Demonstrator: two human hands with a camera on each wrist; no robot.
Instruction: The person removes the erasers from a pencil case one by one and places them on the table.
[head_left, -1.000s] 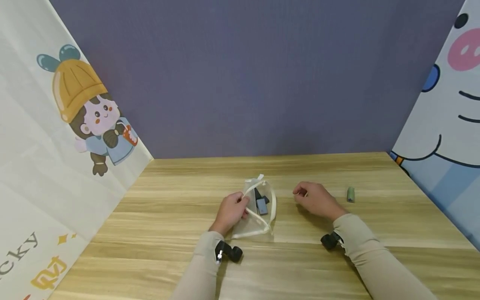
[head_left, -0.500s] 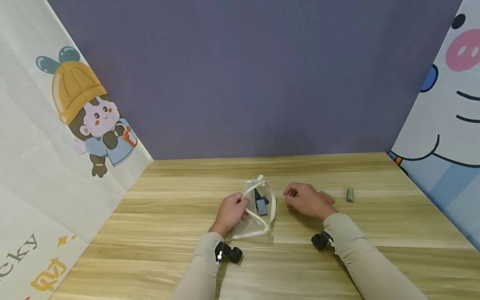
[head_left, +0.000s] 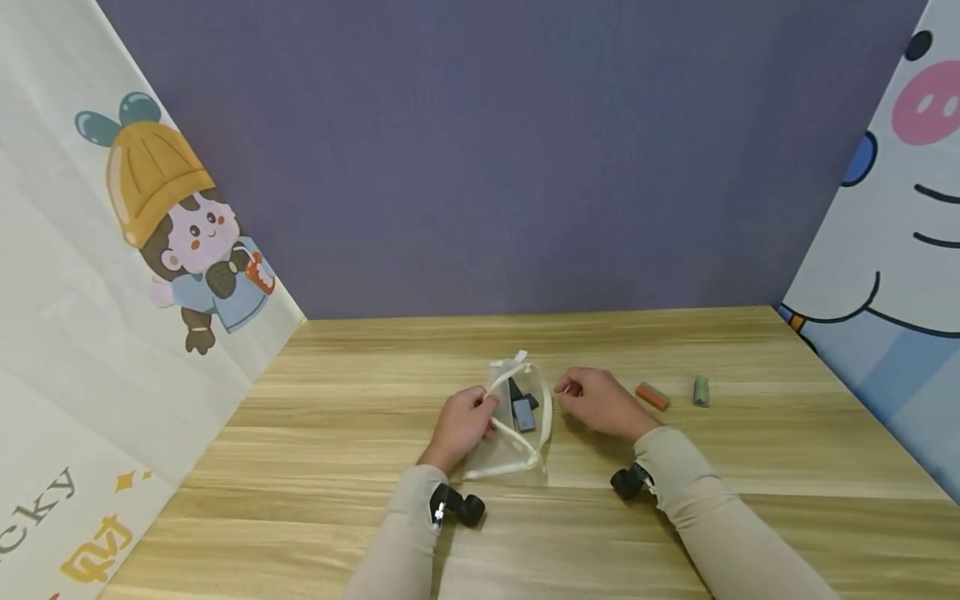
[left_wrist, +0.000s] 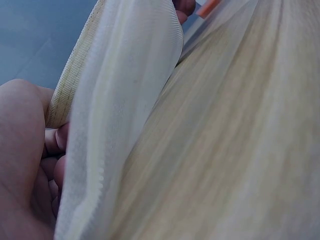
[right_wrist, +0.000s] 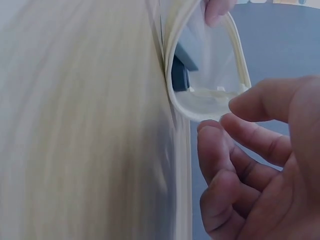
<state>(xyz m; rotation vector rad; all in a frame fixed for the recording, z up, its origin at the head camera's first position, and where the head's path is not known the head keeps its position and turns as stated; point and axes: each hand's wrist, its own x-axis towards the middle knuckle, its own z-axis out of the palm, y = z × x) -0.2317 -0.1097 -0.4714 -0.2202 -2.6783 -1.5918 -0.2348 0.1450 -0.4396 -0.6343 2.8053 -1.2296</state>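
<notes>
My left hand point(head_left: 457, 427) pinches the edge of a white, see-through mesh pouch point(head_left: 495, 457) with a cream band round its opening. The mouth is spread and faces right. Inside lie a grey-blue block point(head_left: 523, 414) and darker pieces point(head_left: 514, 388). In the left wrist view, the mesh point(left_wrist: 130, 75) hides part of the left fingers. My right hand point(head_left: 600, 404) is beside the mouth, fingers loosely bent. Its thumb point(right_wrist: 265, 100) and index fingertip are close to the band, a small gap between them and nothing visible held; whether they touch the band I cannot tell.
To the right of my right hand, a small orange-and-green block point(head_left: 652, 396) lies on the wooden table point(head_left: 360, 375). Further right is a small green piece point(head_left: 701, 390) with a bluish end. A dark panel point(head_left: 525, 167) stands behind the table, with printed sheets on both sides.
My right hand has moved left to the pouch's mouth, uncovering the orange-and-green block that was behind it. The left hand and pouch stay nearly still.
</notes>
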